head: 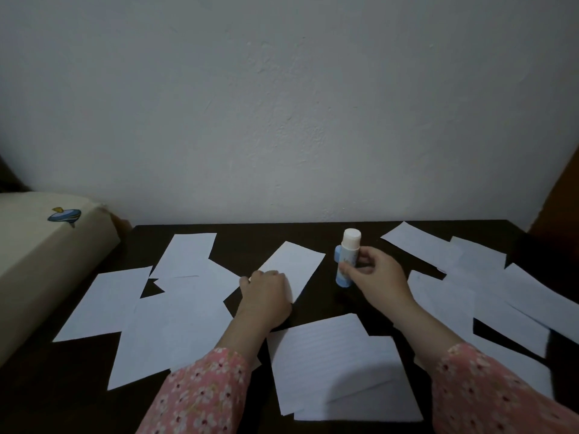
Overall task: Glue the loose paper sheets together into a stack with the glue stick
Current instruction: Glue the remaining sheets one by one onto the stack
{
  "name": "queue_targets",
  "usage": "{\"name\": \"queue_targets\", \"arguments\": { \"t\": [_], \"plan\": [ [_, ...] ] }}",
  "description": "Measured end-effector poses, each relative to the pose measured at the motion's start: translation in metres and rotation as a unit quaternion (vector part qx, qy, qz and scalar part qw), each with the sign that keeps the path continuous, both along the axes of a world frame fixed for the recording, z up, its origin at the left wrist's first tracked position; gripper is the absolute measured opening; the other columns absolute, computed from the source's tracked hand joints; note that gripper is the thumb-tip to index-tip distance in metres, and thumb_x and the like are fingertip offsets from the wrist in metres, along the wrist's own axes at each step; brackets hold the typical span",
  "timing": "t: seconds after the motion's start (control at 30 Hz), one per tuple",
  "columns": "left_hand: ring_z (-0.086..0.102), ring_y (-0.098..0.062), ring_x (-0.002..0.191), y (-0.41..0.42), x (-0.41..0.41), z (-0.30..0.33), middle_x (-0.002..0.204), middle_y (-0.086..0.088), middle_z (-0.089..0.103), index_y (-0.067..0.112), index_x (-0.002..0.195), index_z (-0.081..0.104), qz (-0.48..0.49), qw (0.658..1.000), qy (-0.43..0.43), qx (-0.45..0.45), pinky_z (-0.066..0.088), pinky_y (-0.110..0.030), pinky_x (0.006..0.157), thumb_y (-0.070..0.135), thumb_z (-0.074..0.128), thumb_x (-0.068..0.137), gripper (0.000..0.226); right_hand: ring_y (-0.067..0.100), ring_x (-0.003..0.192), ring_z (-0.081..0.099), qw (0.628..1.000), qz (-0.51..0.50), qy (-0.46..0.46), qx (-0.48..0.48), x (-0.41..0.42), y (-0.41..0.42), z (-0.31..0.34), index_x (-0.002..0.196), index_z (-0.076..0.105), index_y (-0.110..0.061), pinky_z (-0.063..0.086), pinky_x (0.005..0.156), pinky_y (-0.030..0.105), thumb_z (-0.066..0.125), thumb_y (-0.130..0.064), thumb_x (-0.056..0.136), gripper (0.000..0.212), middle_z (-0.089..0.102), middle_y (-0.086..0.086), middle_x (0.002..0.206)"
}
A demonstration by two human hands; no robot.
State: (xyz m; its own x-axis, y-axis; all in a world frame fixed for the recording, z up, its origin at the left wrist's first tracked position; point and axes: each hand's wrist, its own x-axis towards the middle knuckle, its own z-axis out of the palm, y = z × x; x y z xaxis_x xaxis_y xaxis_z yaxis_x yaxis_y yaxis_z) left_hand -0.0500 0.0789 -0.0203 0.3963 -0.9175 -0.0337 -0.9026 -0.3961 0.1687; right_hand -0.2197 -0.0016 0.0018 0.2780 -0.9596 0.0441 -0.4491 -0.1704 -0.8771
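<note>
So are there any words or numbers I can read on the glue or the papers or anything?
No text can be read anywhere.
Glue stick: its blue label has small print, too blurred to read; the right hand covers part of it.
Lined paper sheet: only faint ruled lines, no writing.
Cream cushion: a small blue and yellow picture, no letters.

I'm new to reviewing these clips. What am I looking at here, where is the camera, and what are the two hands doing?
There is no machine here: a person wears a camera on the head, looking forward and down at a dark table against a pale wall. Loose white paper sheets lie scattered over it. The right hand holds an upright glue stick, blue and white with its white cap on, fingers curled round it. The left hand rests on the middle sheet, its fingers bent. Both sleeves are pink and flowered. A cream box sits at the left.
</note>
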Motion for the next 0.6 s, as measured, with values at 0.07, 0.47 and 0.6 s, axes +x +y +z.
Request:
{"name": "queue_targets", "arguments": {
  "t": [0.07,0.47,0.6],
  "plan": [
    [0.046,-0.024,0.117,-0.001,-0.007,-0.005,0.123,-0.002,0.057,0.018,0.123,0.058,-0.006,0.999,0.0,-0.04,0.031,-0.042,0.102,0.024,0.042,0.098,0.03,0.008,0.106,0.056,1.0,0.004,-0.005,0.005,0.001,0.001,-0.003,0.133,0.05,-0.017,0.044,0.084,0.023,0.071,-0.022,0.085,0.052,0.057,0.002,0.132],
    [0.056,-0.013,0.105,-0.003,0.014,-0.012,0.104,0.01,0.065,0.024,0.092,0.071,0.047,0.988,0.095,-0.11,0.029,-0.031,0.09,0.038,0.062,0.09,0.017,0.004,0.098,0.055,0.998,0.054,-0.009,0.001,0.015,-0.003,-0.007,0.132,0.051,-0.018,0.044,0.076,0.016,0.071,-0.027,0.086,0.051,0.058,0.001,0.131],
    [0.044,-0.014,0.124,0.004,0.012,-0.006,0.128,0.012,0.055,0.035,0.123,0.058,0.015,0.966,0.225,-0.124,0.031,-0.041,0.108,0.043,0.059,0.091,0.034,0.005,0.103,0.052,0.997,0.065,-0.04,0.017,0.024,-0.002,-0.004,0.127,0.054,-0.018,0.043,0.085,0.024,0.07,-0.03,0.085,0.046,0.059,-0.003,0.122]
  ]
}}
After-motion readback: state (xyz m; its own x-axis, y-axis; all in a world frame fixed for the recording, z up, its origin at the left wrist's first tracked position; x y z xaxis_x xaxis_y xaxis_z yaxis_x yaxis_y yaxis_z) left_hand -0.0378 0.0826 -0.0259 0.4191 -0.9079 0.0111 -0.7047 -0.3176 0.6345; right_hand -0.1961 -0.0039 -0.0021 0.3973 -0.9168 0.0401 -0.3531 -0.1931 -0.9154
